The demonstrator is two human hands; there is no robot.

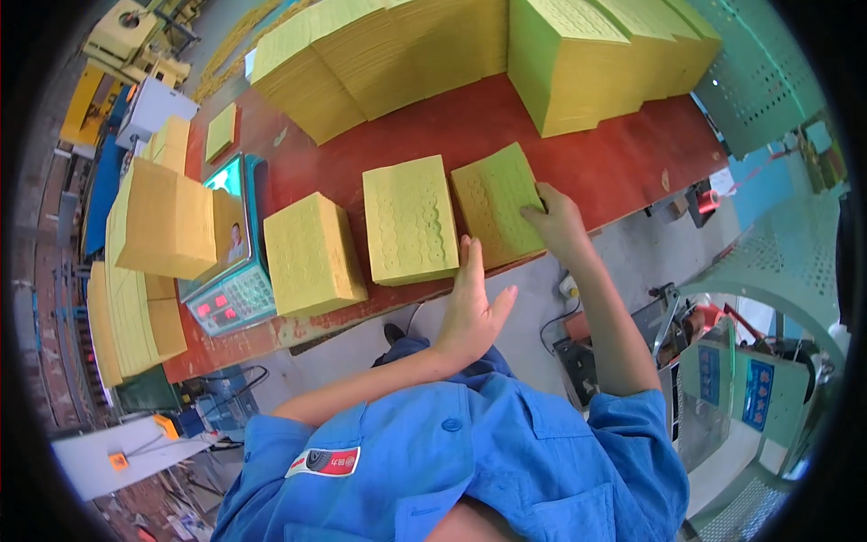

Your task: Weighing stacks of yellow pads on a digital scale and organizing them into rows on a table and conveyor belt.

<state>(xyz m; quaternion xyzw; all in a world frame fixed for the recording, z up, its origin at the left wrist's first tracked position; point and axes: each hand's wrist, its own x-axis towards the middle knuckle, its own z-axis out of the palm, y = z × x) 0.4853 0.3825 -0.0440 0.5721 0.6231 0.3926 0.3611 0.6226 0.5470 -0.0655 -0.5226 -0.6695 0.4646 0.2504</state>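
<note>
My right hand (558, 228) grips the right edge of a low stack of yellow paper (497, 203), thumb on top and fingers over the side. Rows of stamped curved marks run across this stack's top sheet. My left hand (471, 307) is open, fingers stretched and thumb apart, with its fingertips at the near right corner of a taller yellow paper block (408, 217) stamped the same way. Left of that stands another yellow paper block (312, 253). The blocks rest on a red table (316, 172) near its front edge.
A digital scale (237, 303) with lit red digits stands left, a yellow paper stack (167, 221) beside it. Tall rows of yellow paper (379, 68) and another tall stack (578, 77) line the far side. Green perforated machine guards (768, 72) stand right.
</note>
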